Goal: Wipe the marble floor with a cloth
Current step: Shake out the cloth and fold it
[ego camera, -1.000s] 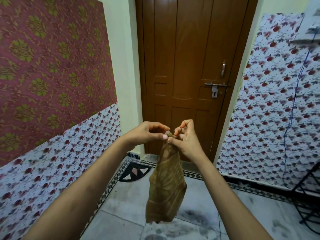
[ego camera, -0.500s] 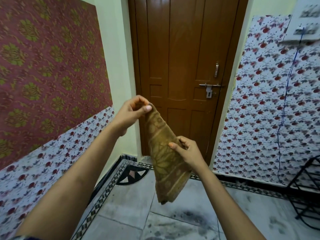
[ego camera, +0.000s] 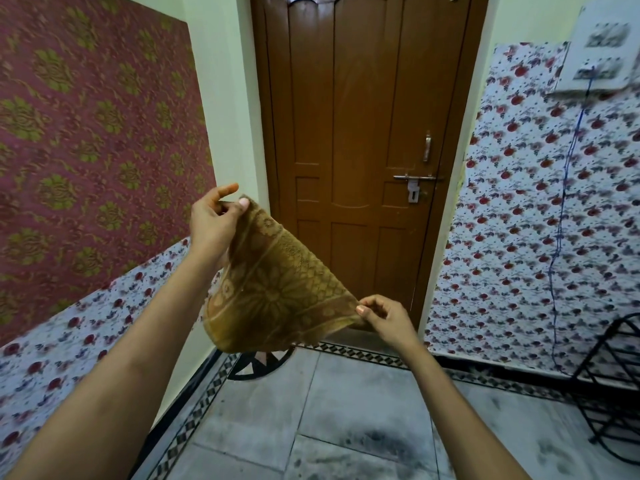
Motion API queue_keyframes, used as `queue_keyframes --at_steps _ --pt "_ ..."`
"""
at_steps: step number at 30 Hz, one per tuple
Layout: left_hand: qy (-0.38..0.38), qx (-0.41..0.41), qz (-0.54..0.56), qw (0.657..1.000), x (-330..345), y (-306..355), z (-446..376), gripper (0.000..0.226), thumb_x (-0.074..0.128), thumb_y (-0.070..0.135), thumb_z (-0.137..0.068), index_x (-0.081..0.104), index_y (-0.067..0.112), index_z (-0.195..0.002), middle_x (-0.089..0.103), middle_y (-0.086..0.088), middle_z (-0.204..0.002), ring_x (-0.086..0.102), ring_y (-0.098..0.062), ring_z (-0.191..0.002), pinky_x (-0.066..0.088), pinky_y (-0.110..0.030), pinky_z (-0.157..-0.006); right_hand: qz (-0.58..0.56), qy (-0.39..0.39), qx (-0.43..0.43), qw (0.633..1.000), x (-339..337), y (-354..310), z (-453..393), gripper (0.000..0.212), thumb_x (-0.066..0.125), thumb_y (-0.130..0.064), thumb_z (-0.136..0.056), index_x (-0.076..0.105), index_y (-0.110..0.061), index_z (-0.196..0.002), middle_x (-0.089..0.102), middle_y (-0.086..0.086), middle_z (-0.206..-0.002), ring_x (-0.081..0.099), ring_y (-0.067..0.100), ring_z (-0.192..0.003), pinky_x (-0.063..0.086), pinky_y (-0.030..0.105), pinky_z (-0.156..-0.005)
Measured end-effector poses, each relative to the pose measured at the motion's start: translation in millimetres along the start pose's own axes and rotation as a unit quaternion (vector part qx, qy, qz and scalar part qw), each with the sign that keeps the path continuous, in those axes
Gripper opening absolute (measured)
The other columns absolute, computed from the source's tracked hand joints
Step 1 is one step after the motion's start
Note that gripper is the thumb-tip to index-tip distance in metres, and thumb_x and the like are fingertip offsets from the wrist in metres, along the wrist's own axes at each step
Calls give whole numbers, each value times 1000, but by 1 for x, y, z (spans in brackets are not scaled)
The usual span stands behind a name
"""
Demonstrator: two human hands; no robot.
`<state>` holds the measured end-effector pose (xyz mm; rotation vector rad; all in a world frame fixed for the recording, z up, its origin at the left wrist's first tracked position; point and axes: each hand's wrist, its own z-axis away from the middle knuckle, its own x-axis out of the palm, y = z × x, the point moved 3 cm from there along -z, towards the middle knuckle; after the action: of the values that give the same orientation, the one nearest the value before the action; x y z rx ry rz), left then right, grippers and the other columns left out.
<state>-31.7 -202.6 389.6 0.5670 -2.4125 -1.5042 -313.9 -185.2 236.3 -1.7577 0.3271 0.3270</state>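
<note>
A brown patterned cloth (ego camera: 277, 289) is stretched in the air in front of me, well above the floor. My left hand (ego camera: 213, 226) pinches its upper left corner, raised near the door frame. My right hand (ego camera: 386, 317) pinches the lower right corner, lower and further right. The cloth slopes down between them and its bottom edge hangs loose. The grey marble floor (ego camera: 346, 410) lies below, with dark smudges on its tiles.
A shut brown wooden door (ego camera: 363, 150) stands straight ahead. Patterned wall coverings run along both sides. A black metal rack (ego camera: 613, 386) stands at the right on the floor. A blue cord (ego camera: 561, 209) hangs down the right wall from a switchboard.
My hands have drawn apart, the left rising and the right moving down and right. The cloth went from a hanging bunch to spread out between them.
</note>
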Motion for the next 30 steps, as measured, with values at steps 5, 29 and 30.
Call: queue_keyframes --at_steps 5,29,30 --pt "26 -16 3 1000 -8 -5 -4 30 65 18 -87 64 15 -117 67 -6 -106 61 -17 -103 51 -33 -93 -53 54 21 997 1 -11 -2 6 59 -13 -90 58 -17 -85 65 2 -81 63 16 -73 48 16 -53" --pt "91 -63 -50 993 -40 -16 -10 22 66 21 -86 70 13 -105 69 -3 -98 63 -17 -97 52 -38 -91 -28 203 -121 971 -6 -41 4 20 67 1 -80 63 -18 -83 61 -1 -89 59 9 -81 50 16 -66" --pt "90 -62 -53 993 -40 -16 -10 22 66 21 -86 70 13 -106 69 -2 -97 63 -17 -97 52 -38 -92 -26 223 -126 966 -8 -42 5 19 67 2 -79 61 -16 -82 62 1 -87 60 11 -79 50 16 -64"
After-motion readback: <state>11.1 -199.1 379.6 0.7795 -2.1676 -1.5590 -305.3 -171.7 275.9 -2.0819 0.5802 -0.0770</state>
